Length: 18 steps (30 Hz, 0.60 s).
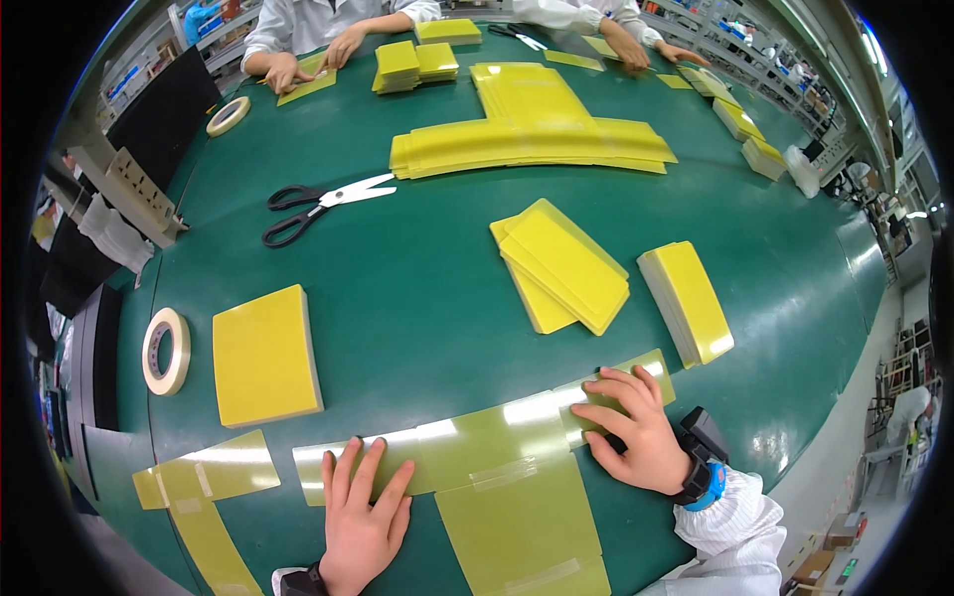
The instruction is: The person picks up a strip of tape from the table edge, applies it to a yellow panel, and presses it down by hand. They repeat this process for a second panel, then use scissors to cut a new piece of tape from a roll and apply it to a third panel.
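The left hand [363, 526] and right hand [641, 443] lay fingers spread, gripping nothing, on the yellow film strip [487, 437] across the green table's [397, 288] near side, where light, even pressure seemed best, though glare perhaps hid seams.

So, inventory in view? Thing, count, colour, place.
taped sheet assemblies: 2, translucent yellow, near centre and near left
wide stack: 1, yellow, left
narrow stack: 1, yellow, right
fanned sheets: 1 pile, yellow, centre right
T-shaped pile: 1, yellow, far centre
small stacks: several, yellow, far side
tape rolls: 2, cream, left
scissors: 2, black-handled, left and far centre
table: 1, green, beneath
socket strip: 1, pale, left
co-workers: 2, white-sleeved, far side
shelving: count unclear, grey, background
wrist devices: 2, black, person's wrists
left hand: 1, bare, on centre assembly
right hand: 1, bare, on centre assembly
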Tool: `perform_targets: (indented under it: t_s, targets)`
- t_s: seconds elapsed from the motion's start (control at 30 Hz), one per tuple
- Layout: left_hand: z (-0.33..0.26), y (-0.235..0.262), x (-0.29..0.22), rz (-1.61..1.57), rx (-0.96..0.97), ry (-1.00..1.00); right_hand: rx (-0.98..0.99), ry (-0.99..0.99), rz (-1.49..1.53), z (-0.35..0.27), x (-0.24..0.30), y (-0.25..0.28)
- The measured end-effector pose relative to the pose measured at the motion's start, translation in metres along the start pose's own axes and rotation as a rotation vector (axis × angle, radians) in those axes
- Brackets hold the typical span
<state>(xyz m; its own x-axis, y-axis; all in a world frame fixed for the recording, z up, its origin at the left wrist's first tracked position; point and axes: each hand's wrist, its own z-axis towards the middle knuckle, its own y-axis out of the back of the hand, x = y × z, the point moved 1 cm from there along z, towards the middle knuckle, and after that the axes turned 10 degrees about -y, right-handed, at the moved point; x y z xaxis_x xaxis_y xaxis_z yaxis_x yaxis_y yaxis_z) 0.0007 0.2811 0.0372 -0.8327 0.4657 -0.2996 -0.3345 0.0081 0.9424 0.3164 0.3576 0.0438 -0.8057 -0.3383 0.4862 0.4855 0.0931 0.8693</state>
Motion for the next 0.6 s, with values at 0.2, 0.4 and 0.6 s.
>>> perform_targets:
  t_s: [0.2,0.4,0.6]
  targets:
    - [-0.001,0.007,-0.006,0.030,-0.055,0.010,-0.078,0.064,0.031,-0.003,0.001,0.003]
    - [-0.012,0.018,-0.003,-0.064,-0.240,-0.010,-0.242,0.054,0.128,-0.002,-0.007,-0.001]
    - [-0.080,0.070,-0.050,-0.430,-0.573,0.065,-0.432,0.060,0.134,-0.009,0.000,0.027]
